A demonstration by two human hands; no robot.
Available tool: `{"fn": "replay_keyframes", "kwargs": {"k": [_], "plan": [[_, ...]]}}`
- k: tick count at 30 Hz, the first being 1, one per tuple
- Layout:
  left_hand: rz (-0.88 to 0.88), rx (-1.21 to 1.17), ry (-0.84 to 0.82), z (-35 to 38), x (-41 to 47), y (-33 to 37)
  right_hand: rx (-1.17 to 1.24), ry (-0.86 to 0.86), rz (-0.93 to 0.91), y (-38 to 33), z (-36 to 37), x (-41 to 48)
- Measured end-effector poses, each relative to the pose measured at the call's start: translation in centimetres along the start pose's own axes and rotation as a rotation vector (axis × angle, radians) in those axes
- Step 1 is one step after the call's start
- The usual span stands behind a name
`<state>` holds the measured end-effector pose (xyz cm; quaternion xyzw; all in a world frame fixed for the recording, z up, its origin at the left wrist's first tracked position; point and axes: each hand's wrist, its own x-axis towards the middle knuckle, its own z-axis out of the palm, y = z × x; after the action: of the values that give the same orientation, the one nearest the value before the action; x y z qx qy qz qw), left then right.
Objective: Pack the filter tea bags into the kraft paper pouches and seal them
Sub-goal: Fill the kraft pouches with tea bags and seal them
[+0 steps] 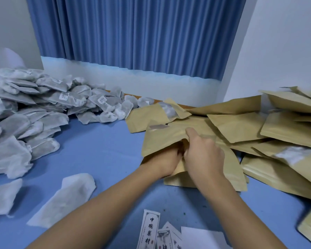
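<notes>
A kraft paper pouch (pixel 162 139) lies tilted at the near edge of a heap of kraft pouches (pixel 241 126) on the right of the blue table. My left hand (pixel 166 162) reaches under its lower edge, fingers hidden by the paper. My right hand (pixel 203 153) grips the same pouch from above, thumb pressed on its face. A large pile of grey-white filter tea bags (pixel 34 108) covers the left side. Two loose tea bags (pixel 68 196) lie near my left forearm.
The blue table (pixel 104 151) shows bare cloth between the two piles. Printed paper labels (pixel 149 229) and a white sheet (pixel 201 238) lie at the near edge. A blue curtain (pixel 133 33) and white wall stand behind the table.
</notes>
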<state>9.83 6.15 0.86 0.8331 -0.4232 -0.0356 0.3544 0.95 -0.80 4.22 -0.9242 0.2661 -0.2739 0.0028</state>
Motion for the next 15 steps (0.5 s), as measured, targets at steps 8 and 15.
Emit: {"fn": "replay_keyframes", "kwargs": {"k": [8, 15], "plan": [[0.399, -0.064, 0.024, 2.3, -10.8, -0.3, -0.106, -0.031, -0.106, 2.4, 1.3, 0.9], [0.219, 0.245, -0.365, 3.5, -10.8, 2.2, -0.074, -0.026, -0.116, 2.3, 1.4, 0.5]]}}
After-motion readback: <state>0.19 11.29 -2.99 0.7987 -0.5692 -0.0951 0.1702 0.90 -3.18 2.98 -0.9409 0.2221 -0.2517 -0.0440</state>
